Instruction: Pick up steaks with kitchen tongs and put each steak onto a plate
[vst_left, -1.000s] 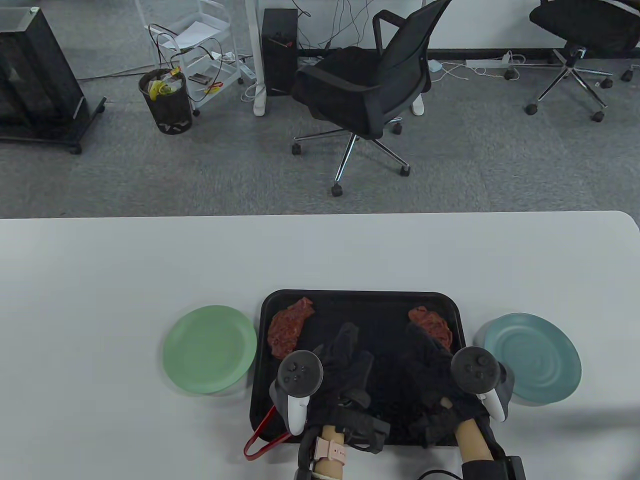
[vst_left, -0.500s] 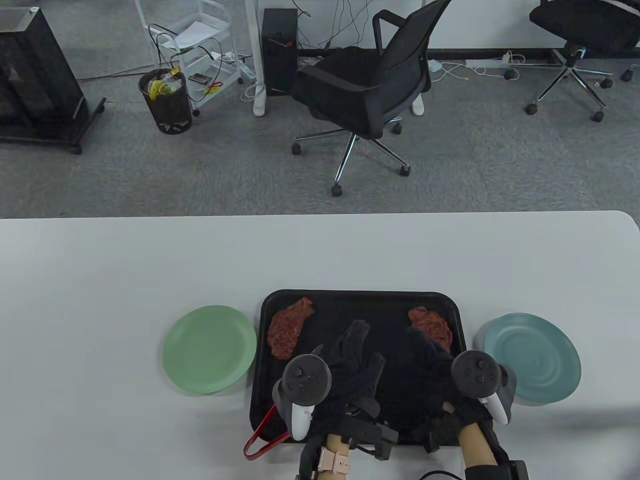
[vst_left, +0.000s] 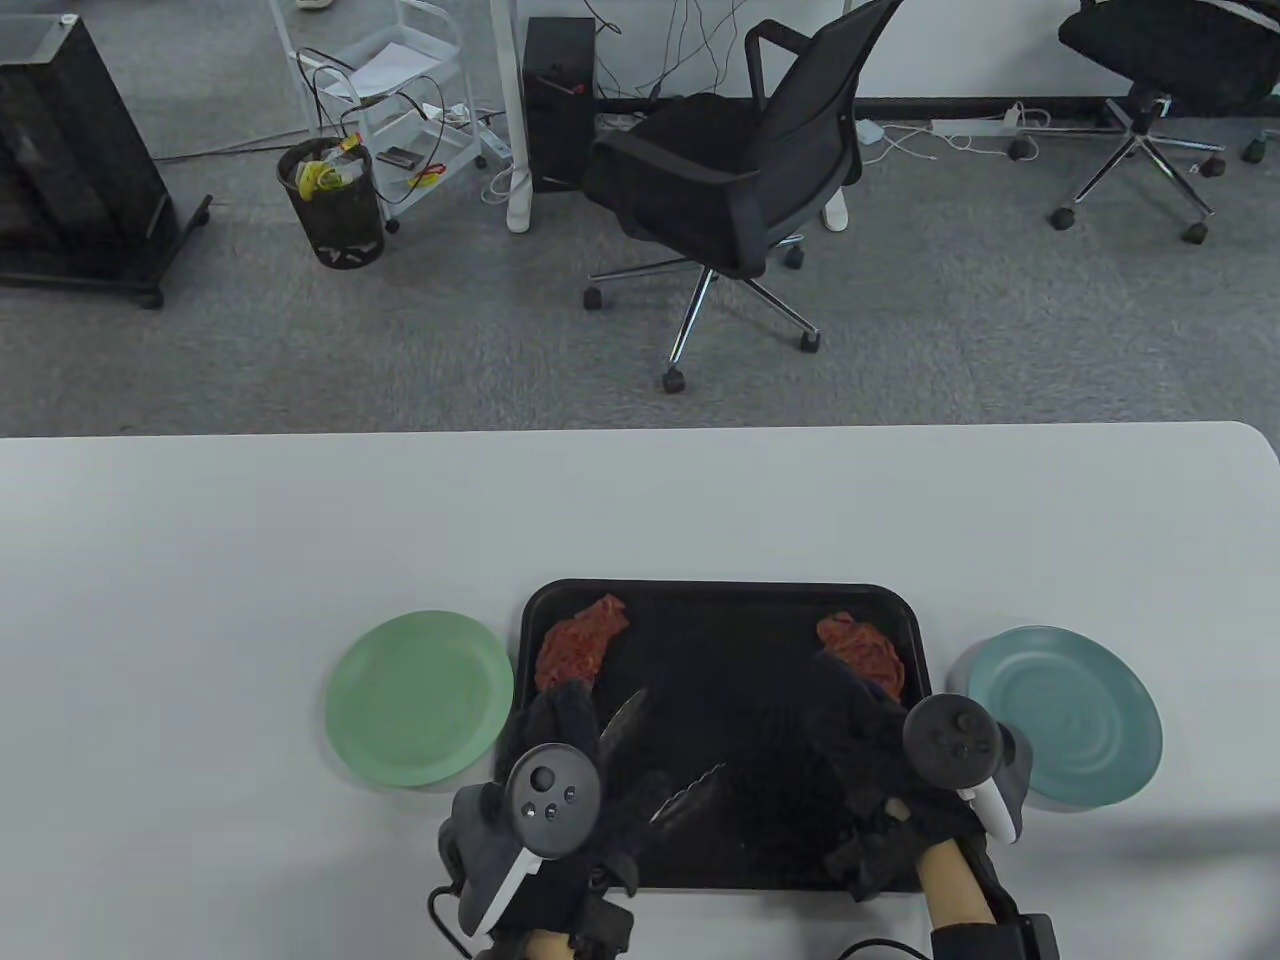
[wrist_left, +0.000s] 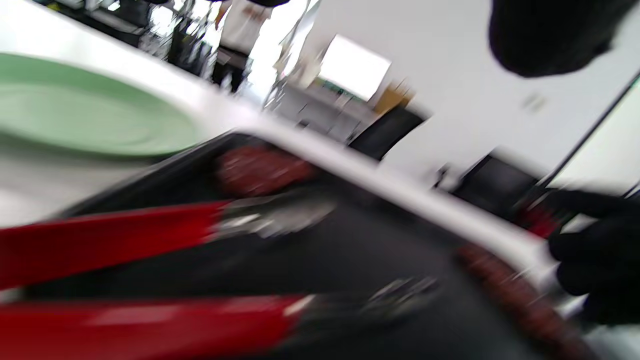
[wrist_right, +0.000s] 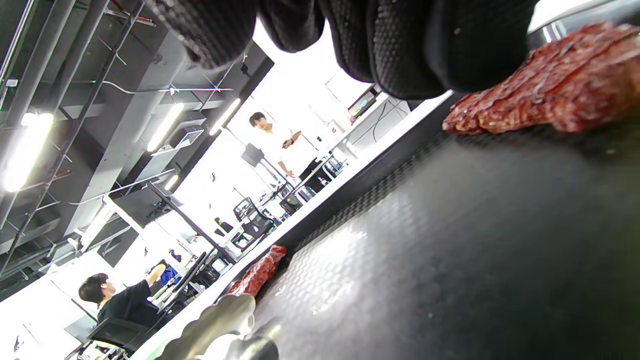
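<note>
Two red raw steaks lie on a black tray (vst_left: 720, 592): one at its far left (vst_left: 578, 648), one at its far right (vst_left: 860, 650). My left hand (vst_left: 572, 725) is at the tray's near left corner and grips the tongs (vst_left: 660, 760). Their metal tips stand apart over the tray, the upper tip just short of the left steak. The left wrist view shows the red tong arms (wrist_left: 125, 240) spread, pointing at that steak (wrist_left: 260, 170). My right hand (vst_left: 850, 720) rests flat on the tray, its fingers (wrist_right: 400, 45) beside the right steak (wrist_right: 545, 90).
A green plate (vst_left: 420, 697) sits on the white table left of the tray, and a blue plate (vst_left: 1065, 715) right of it. Beyond the table's far edge stand an office chair (vst_left: 730, 190) and a bin (vst_left: 332, 205).
My left hand has swung left to the tray's near left corner. The tongs' red loop has left the table edge, and their metal tips now show over the tray. The right hand barely moved.
</note>
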